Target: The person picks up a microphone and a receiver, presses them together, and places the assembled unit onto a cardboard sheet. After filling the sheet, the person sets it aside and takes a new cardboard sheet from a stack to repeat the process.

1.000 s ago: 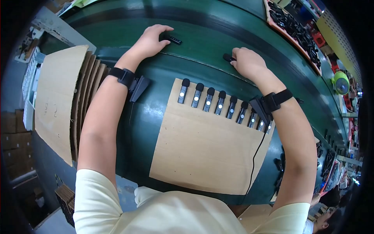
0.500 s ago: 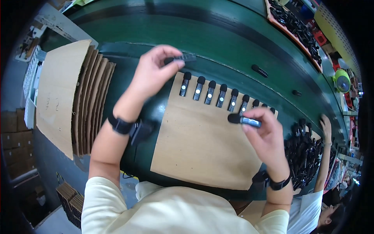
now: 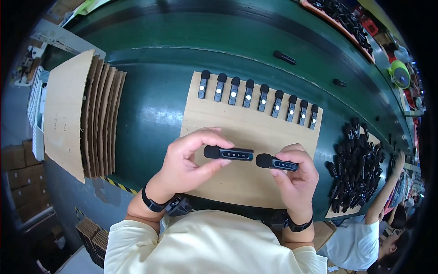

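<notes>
My left hand is closed on a small black clip-on microphone with a round foam windscreen, pinched between thumb and fingers. Its long face with small marks is turned up. In my right hand is a second microphone of the same look, its foam end pointing left toward the first one. The two are close together but apart, above a brown cardboard sheet. Along the sheet's far edge lies a slanting row of several like microphones, foam ends away from me, each with a white dot.
A heap of black microphones lies on cardboard to the right, near a co-worker's arm. Cardboard sheets stand stacked at left. Single microphones lie on the green surface farther off. An orange-edged tray sits far right.
My left hand has come back from beyond the sheet's far left corner, bringing its microphone beside the right one. My right hand has moved a little nearer me, still holding its microphone.
</notes>
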Available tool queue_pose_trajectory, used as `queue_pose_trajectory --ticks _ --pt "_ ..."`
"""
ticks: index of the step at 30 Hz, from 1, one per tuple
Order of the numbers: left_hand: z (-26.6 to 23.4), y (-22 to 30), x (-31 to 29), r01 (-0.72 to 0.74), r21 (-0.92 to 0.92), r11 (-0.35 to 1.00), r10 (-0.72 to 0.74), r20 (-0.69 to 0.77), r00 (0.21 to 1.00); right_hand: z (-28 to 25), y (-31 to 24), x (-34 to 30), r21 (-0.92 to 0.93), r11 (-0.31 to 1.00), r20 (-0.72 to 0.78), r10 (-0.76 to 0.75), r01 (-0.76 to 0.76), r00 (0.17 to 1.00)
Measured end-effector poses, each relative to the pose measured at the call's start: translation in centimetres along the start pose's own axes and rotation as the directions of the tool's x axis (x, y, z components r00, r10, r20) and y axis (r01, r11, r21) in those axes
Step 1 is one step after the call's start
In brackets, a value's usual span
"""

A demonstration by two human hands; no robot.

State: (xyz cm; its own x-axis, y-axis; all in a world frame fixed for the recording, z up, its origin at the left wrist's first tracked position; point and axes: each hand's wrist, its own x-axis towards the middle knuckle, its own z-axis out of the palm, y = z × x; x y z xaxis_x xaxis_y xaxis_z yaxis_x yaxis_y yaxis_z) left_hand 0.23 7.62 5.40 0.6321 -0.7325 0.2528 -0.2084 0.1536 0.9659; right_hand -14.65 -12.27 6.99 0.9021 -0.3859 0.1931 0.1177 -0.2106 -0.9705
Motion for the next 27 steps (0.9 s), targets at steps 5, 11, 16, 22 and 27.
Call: queue_pose_trajectory --ticks 5,11,16,22,27 --pt "0.3 0.5 -0.1 -0.014 0.026 1.0 0.013 0.03 0.999 0.2 0.2 0.1 -0.044 0.994 0.018 -0.101 0.102 0.995" --pt "0.2 0.7 -0.1 -0.02 0.043 0.999 0.018 0.047 0.999 0.2 0.1 0.2 -0.059 0.988 0.027 -0.141 0.142 0.99" --pt "0.1 0.6 0.2 -0.032 0.063 0.997 0.028 0.062 0.998 0.1 0.1 0.3 -0.076 0.988 0.032 -0.133 0.136 0.991" --pt "0.4 1.1 0.7 -0.072 0.085 0.994 0.069 0.033 0.997 0.4 0.1 0.5 -0.041 0.985 0.005 -0.165 0.165 0.986" --pt "0.5 1.2 1.4 -0.149 0.235 0.961 0.143 0.04 0.989 0.3 0.5 -0.1 -0.038 0.989 -0.024 -0.146 0.145 0.989"
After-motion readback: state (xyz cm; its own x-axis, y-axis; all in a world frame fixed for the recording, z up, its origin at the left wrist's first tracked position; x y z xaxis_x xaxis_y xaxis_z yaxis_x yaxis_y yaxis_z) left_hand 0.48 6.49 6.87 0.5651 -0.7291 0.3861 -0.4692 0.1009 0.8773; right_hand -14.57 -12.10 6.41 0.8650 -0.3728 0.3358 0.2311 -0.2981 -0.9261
